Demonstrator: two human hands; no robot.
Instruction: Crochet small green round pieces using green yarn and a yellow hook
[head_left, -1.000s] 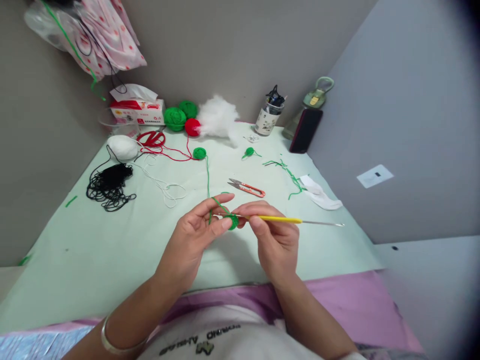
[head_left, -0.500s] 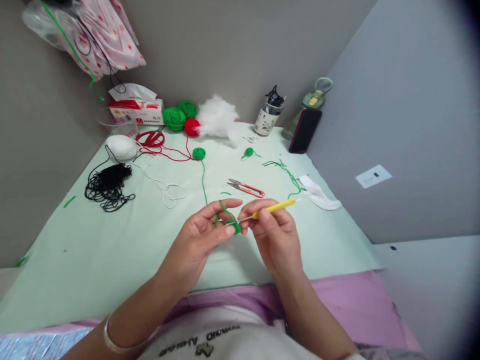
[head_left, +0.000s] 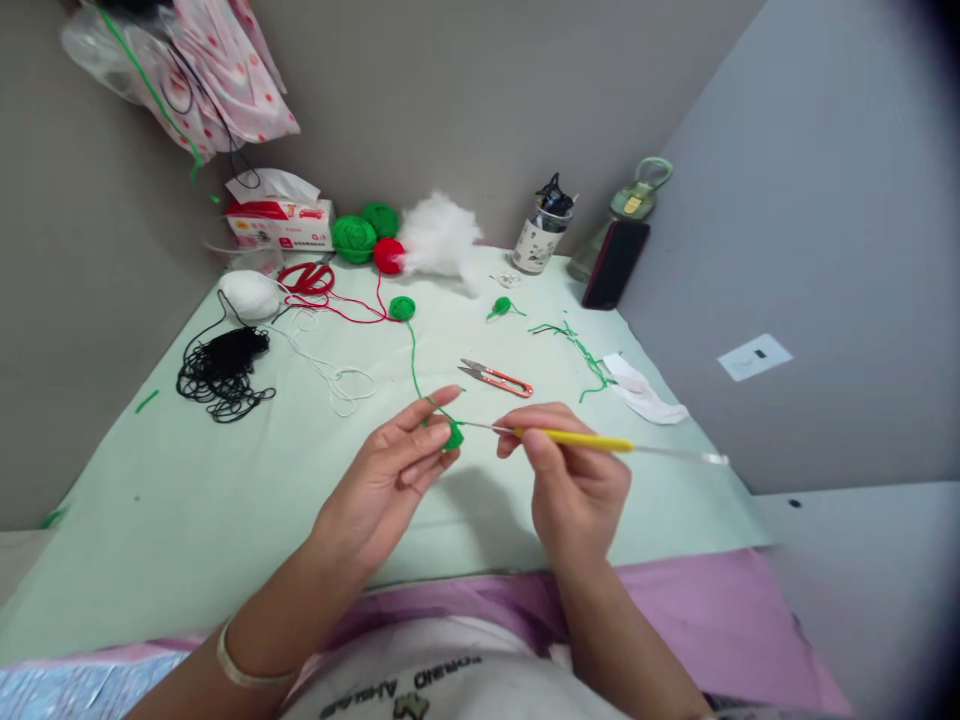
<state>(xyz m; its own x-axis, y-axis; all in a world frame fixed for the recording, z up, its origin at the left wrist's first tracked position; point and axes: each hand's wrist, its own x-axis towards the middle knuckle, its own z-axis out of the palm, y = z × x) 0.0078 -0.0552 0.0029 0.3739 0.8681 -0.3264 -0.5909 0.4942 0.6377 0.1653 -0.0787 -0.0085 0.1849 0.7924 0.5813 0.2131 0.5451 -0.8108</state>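
Observation:
My left hand pinches a small green crochet piece between thumb and fingers, with green yarn running over its index finger to a small green ball further back. My right hand grips a yellow-handled crochet hook; its metal tip points left into the green piece. Both hands hover above the pale green table.
Orange thread snips lie just beyond my hands. Black yarn, white yarn, red scissors, green and red yarn balls, white stuffing, a tissue box, a jar and a dark phone sit at the back.
My right hand has drawn the hook out to the right and levelled it, so more metal shaft shows. My left hand has shifted slightly left with the green piece.

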